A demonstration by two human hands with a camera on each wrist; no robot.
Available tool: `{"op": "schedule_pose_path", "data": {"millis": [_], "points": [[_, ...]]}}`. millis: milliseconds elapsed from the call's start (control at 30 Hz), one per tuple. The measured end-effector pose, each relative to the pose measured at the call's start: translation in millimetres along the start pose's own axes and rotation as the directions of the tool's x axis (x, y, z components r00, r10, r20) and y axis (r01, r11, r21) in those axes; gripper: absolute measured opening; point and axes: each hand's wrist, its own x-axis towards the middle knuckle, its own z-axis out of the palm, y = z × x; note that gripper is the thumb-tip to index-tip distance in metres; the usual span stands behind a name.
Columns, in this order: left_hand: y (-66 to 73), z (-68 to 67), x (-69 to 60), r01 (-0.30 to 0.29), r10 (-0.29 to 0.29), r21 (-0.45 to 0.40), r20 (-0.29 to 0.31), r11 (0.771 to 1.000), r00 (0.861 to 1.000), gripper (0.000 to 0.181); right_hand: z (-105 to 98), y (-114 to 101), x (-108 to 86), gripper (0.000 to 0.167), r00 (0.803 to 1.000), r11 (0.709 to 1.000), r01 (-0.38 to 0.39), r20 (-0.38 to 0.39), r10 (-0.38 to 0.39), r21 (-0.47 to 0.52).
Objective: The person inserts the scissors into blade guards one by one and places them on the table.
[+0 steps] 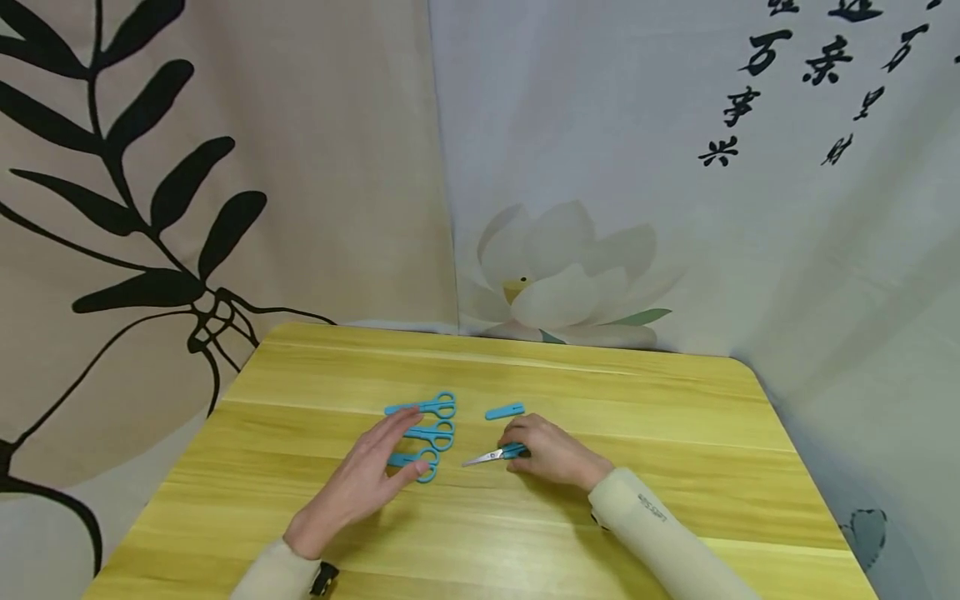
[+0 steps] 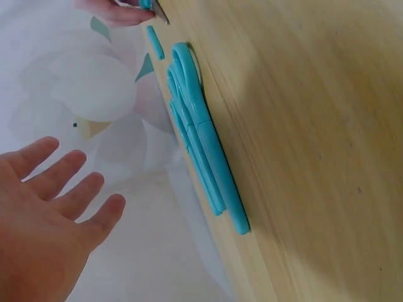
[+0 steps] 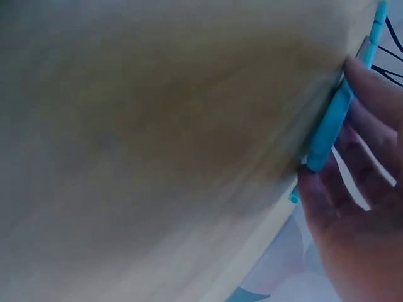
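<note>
Three pairs of sheathed blue scissors (image 1: 438, 433) lie side by side on the table, blades to the left; the left wrist view shows their handles and covers (image 2: 217, 176). My left hand (image 1: 367, 475) is over their blade ends with fingers spread, and in the left wrist view the hand (image 2: 56, 214) looks apart from them. My right hand (image 1: 551, 450) pinches the blue handles of another pair of scissors (image 1: 487, 457), whose bare metal blades point left. In the right wrist view thumb and fingers (image 3: 371, 94) are around the handle (image 3: 330, 132). A loose blue blade cover (image 1: 505, 411) lies beyond it.
The light wooden table (image 1: 637, 550) has rounded far corners. Behind it hangs a pale curtain (image 1: 600, 125) with a printed flower, plant and dark writing.
</note>
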Motion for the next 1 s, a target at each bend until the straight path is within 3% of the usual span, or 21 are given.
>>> {"op": "schedule_pose_path", "data": {"millis": [233,400,700,833,1000], "points": [[4.9,8.7,7.8,0.019,-0.018,-0.042,0.030,0.999,0.999,0.065,2,-1,-5.2,0.011,0.999,0.999,-0.048,-0.015,0.048,0.015],[12.0,21.7,20.3,0.065,-0.056,-0.082,0.105,0.994,0.993,0.067,-4,-5,-19.5,0.012,0.996,0.997,-0.075,-0.056,0.076,0.020],[19.5,56.4,66.6,0.118,-0.075,-0.154,0.256,0.981,0.964,0.071,-22,2,-52.7,0.017,0.982,0.993,-0.119,-0.144,0.119,0.010],[18.3,72.4,86.3,0.137,-0.080,-0.188,0.282,0.973,0.956,0.072,-26,6,-67.3,0.015,0.975,0.991,-0.134,-0.175,0.136,0.024],[15.9,89.9,104.4,0.208,-0.138,-0.241,0.279,0.948,0.950,0.070,-33,11,-82.8,0.013,0.963,0.985,-0.172,-0.205,0.174,0.027]]}}
